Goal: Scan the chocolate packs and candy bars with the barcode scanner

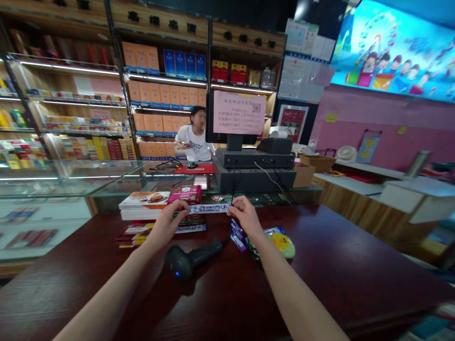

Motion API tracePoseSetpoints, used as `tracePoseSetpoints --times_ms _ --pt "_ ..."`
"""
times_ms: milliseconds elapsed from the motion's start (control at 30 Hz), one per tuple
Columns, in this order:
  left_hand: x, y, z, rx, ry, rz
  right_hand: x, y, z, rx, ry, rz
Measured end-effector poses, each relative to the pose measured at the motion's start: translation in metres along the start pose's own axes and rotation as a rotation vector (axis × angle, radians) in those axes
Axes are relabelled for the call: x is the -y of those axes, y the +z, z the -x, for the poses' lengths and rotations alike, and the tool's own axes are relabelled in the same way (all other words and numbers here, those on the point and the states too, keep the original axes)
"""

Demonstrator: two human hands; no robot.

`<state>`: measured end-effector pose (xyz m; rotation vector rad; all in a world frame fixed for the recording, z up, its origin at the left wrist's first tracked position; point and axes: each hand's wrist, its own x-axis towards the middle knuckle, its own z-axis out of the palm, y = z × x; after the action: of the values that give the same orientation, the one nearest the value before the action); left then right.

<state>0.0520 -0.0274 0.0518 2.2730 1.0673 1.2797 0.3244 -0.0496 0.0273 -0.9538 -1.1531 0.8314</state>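
A long narrow blue-and-white packet (209, 209) with printed characters is stretched level above the counter. My left hand (171, 219) pinches its left end, and my right hand (244, 215) pinches its right end. Below and between my forearms lies a black barcode scanner (192, 259) with a lit blue spot. Small purple packs (237, 235) lie just under my right hand. A packet with a yellow chick picture (282, 242) is partly hidden behind my right forearm. By my left hand are a white box with a food picture (144, 200) and a dark red packet (185, 193).
Several flat red and yellow packs (133, 235) lie left of my left wrist. Behind the glass counter stand a monitor (238, 112) with a pink sign and a dark cash register base (254, 176). A person in a white shirt (197, 144) is beside it. Stocked shelves line the back wall.
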Motion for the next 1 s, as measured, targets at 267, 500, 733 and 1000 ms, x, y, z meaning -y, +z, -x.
tracePoseSetpoints --times_ms 267,500,733,1000 --pt "0.029 -0.014 0.015 -0.079 -0.096 0.043 -0.019 0.027 0.008 0.072 -0.014 0.005" --pt "0.052 -0.008 0.029 -0.195 -0.19 0.135 -0.035 0.035 0.016 0.155 -0.062 0.018" --pt "0.05 -0.009 0.034 -0.226 -0.209 0.184 -0.053 0.032 0.019 0.155 -0.212 0.273" --pt "0.043 -0.017 0.038 -0.196 -0.203 0.186 -0.05 0.03 0.024 0.117 -0.335 0.453"
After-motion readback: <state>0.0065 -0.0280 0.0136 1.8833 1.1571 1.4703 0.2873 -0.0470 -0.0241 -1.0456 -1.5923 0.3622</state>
